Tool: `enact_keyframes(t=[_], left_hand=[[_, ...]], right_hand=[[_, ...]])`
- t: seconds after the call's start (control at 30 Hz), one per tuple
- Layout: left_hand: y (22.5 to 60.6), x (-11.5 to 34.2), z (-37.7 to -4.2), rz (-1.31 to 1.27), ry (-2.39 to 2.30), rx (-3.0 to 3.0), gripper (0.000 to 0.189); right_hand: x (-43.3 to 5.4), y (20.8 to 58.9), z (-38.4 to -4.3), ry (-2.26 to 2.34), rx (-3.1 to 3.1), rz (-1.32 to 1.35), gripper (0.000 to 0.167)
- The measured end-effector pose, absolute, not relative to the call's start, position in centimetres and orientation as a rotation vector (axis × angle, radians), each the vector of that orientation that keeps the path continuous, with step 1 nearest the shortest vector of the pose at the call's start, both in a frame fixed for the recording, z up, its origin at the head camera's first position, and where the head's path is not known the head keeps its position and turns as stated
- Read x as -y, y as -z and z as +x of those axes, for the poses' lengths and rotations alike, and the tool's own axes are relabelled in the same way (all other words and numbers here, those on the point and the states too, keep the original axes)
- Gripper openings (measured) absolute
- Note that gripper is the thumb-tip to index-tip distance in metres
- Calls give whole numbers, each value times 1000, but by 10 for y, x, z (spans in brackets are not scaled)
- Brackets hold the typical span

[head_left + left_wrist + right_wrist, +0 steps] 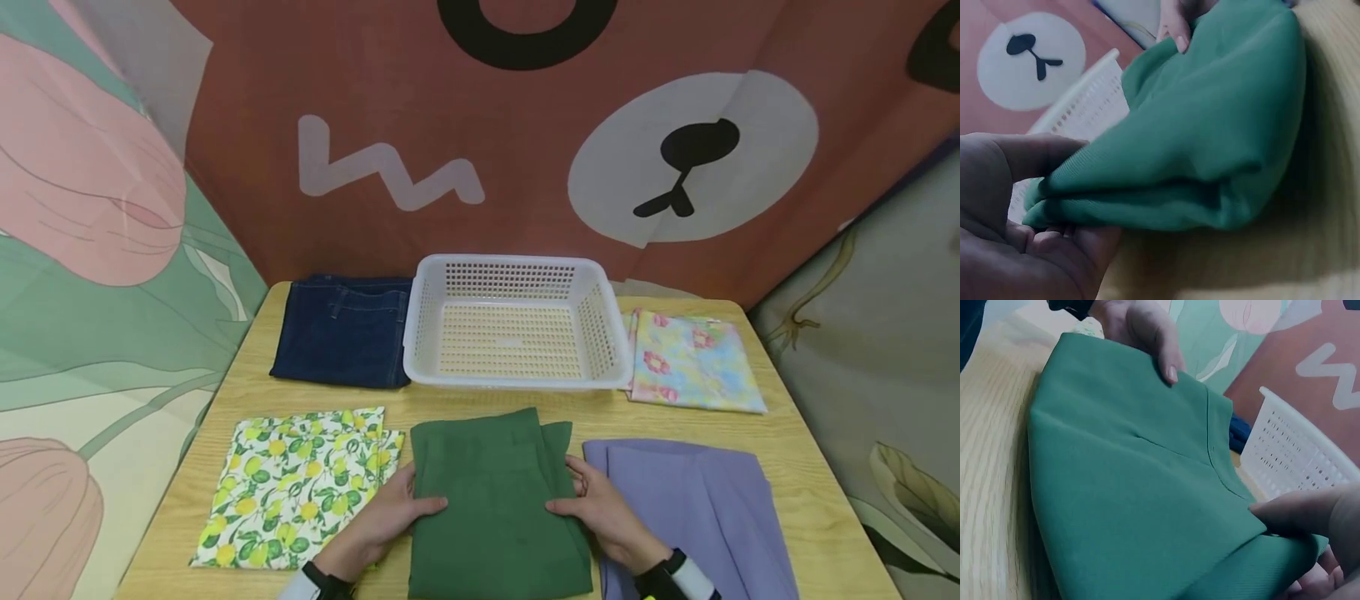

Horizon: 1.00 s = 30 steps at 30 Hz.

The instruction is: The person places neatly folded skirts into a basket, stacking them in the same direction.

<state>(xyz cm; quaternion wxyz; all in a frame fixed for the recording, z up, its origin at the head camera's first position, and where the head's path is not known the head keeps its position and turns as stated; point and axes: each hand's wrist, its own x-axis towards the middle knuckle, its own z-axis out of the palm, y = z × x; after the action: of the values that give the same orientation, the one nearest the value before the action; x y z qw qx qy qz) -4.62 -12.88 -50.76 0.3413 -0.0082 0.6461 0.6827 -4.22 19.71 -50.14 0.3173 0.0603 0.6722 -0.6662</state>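
Note:
A folded green garment [487, 508], with a seam showing in the right wrist view, is at the front middle of the wooden table [510, 402]. My left hand [390, 512] pinches its left edge, thumb on top and fingers beneath. On the opposite edge, my right hand [603, 512] grips the cloth the same way. In the left wrist view the folded layers of the green garment [1210, 131] sag between the hands. Just beyond the garment stands a white plastic basket [517, 383] with perforated walls; nothing lies in it.
Lemon-print folded fabric [292, 492] lies to the left, partly behind my left forearm. Purple folded cloth [690, 508] lies at the right, under my right forearm. Folded dark blue jeans [341, 333] and a pastel floral cloth [693, 362] flank the basket. A bear-print curtain [375, 83] hangs behind.

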Motion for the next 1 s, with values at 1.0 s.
enact_keyframes(t=[1.0], left_hand=[[367, 110, -191, 165, -1826, -2088, 59]], right_hand=[[-212, 369, -195, 1869, -2037, -34, 86]])
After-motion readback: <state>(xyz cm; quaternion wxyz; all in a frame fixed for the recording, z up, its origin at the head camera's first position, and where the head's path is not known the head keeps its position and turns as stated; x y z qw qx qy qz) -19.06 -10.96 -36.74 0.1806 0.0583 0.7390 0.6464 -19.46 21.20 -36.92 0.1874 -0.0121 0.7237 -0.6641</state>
